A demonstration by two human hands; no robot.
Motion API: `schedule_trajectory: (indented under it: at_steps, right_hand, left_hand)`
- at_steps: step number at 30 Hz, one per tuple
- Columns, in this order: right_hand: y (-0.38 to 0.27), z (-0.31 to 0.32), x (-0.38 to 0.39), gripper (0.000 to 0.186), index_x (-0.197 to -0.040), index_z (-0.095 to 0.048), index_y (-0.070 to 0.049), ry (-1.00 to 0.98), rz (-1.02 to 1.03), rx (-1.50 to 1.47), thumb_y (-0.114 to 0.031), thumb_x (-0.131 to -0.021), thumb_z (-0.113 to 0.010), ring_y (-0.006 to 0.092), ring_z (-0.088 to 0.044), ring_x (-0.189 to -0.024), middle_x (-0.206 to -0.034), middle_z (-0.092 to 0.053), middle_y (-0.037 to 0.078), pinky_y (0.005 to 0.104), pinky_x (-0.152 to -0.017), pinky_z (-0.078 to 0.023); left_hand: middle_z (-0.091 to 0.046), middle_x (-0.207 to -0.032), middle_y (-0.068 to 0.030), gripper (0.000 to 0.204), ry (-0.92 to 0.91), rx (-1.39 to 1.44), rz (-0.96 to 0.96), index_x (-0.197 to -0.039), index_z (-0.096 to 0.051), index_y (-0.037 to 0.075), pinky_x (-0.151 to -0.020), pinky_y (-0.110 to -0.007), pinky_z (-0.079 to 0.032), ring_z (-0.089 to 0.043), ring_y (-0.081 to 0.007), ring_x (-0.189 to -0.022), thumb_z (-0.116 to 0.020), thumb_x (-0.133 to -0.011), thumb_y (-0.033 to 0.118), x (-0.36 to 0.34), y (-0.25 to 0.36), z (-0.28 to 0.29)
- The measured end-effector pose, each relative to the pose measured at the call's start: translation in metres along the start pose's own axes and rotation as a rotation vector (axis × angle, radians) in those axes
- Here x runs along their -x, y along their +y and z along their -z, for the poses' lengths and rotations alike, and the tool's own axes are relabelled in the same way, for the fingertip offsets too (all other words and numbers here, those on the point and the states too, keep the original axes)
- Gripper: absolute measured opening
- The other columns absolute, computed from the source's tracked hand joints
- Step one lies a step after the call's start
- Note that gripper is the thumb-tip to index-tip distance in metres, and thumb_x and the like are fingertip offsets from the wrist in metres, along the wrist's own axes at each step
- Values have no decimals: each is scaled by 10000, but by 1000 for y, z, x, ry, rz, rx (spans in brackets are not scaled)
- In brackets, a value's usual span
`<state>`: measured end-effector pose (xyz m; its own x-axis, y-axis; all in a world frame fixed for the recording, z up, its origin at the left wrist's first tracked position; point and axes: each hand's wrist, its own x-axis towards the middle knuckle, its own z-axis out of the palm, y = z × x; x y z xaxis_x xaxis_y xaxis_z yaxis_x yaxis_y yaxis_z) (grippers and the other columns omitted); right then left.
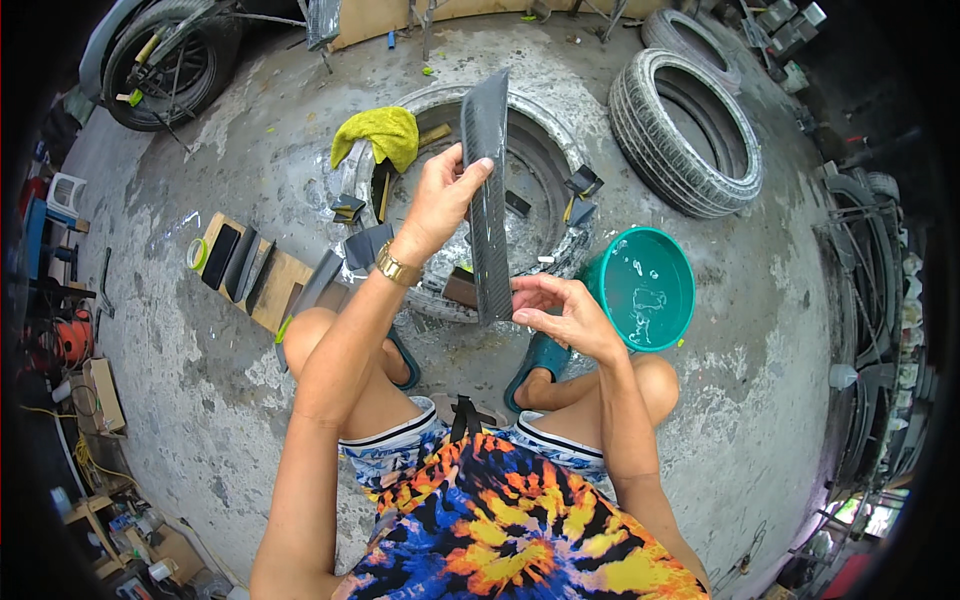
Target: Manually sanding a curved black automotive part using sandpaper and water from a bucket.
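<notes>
My left hand (441,196) grips a long, narrow carbon-fibre strip (489,235) near its upper part, thumb across its front. The strip is dark and glossy with a visible weave, tilted nearly upright over a tyre lying flat (425,297). At its lower end, the thumb and fingertips of my right hand (567,312) meet the right edge; how firmly they pinch it is hard to see. Beneath the strip, a brown block (460,288) rests on the tyre. Dark folded sheets of what looks like sandpaper (368,246) and a yellow-green cloth (378,138) lie on the tyre's rim.
A green basin of water (606,290) stands beside the tyre on the right. To the left, a wooden board (283,277) carries several dark strips and a roll of tape (197,253). Another tyre (686,135) lies at the upper right; a wheel (168,65) stands upper left.
</notes>
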<state>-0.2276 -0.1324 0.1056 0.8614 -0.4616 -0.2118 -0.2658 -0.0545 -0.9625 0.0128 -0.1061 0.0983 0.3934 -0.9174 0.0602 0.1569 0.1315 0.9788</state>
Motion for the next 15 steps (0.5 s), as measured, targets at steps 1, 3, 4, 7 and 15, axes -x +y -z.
schedule_trajectory:
  at_steps: [1, 3, 4, 7, 15]
  right_hand:
    - [0, -1, -1, 434, -1190, -611, 8, 1, 1, 1, -166, -818, -749, 120, -633, -775, -879, -688, 61, 269, -711, -506]
    - [3, -3, -4, 458, -1137, -624, 13, -2, -4, 70, -218, -778, -792, 103, -604, -746, -834, -666, 33, 263, -709, -495]
    - [4, -5, -5, 458, -1137, -624, 13, 0, -5, 69, -218, -778, -792, 103, -604, -746, -834, -666, 33, 263, -709, -495]
    - [12, -7, -10, 446, -1121, -624, -5, -3, -71, 77, -175, -755, -813, 89, -589, -772, -871, -639, 23, 245, -693, -490]
    - [11, 0, -29, 492, -1121, -604, 30, 91, 4, -42, -180, -731, -818, 101, -584, -862, -946, -633, 46, 253, -723, -504]
  left_hand:
    - [-620, -838, 53, 168, -1, -17, -37, -1044, -628, 33, -587, -174, -440, -532, 1, -677, -598, -946, 167, 1, -3, -1]
    - [-598, -771, 48, 162, 4, -27, -67, -1001, -614, 34, -520, -180, -410, -513, 0, -622, -590, -948, 185, 2, -8, -7]
    - [-576, -705, 44, 169, 9, -37, -97, -959, -600, 35, -453, -187, -379, -493, 0, -568, -582, -949, 203, 3, -9, -10]
    - [-573, -721, 28, 180, 1, -41, -103, -948, -597, 10, -515, -217, -415, -496, -18, -617, -581, -943, 189, 8, -14, -20]
    - [-555, -701, 15, 202, -62, -146, -84, -894, -582, -8, -539, -251, -410, -473, -41, -644, -584, -928, 192, 15, -31, -27]
